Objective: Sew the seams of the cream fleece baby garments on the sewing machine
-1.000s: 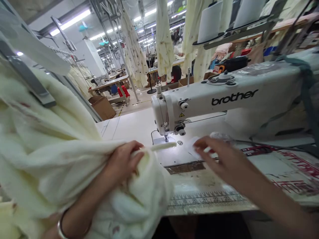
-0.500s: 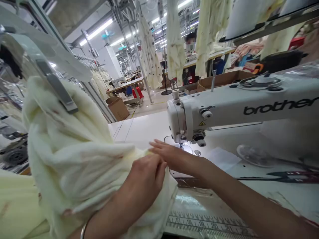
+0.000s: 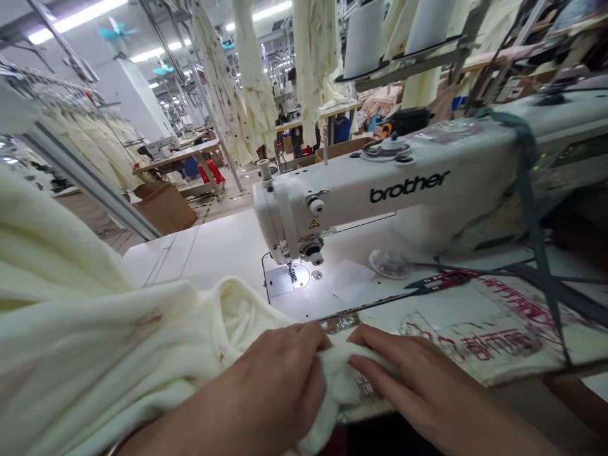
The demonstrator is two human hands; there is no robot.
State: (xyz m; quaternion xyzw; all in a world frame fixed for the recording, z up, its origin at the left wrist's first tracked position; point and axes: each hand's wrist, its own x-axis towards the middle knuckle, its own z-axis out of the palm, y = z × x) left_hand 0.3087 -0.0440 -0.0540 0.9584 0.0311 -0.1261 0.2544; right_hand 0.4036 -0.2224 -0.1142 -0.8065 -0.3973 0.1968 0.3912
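Observation:
A pale cream, fleecy garment (image 3: 156, 342) spreads from the left side to the table's front edge, with small reddish marks on it. My left hand (image 3: 285, 380) is closed on its fabric, the fingers curled under. To its right, my right hand (image 3: 403, 373) pinches the garment's edge between thumb and fingers. A looped fold, perhaps a neckband or cuff, stands up just beyond my left hand. Behind both hands is the white sewing machine (image 3: 332, 196), its lit needle area apart from the cloth. The cloth hides part of my left fingers.
Thread snips (image 3: 441, 282) lie on the table right of the needle, near a white scrap (image 3: 351, 278) and a clear round dish (image 3: 389, 263). Thread cones (image 3: 363, 38) stand above the machine. A cardboard box (image 3: 164, 206) sits on the floor beyond the table.
My view has swung to the right. My right hand has come back from near the needle plate to the table's front edge and now grips the garment. The cloth has moved with my hands.

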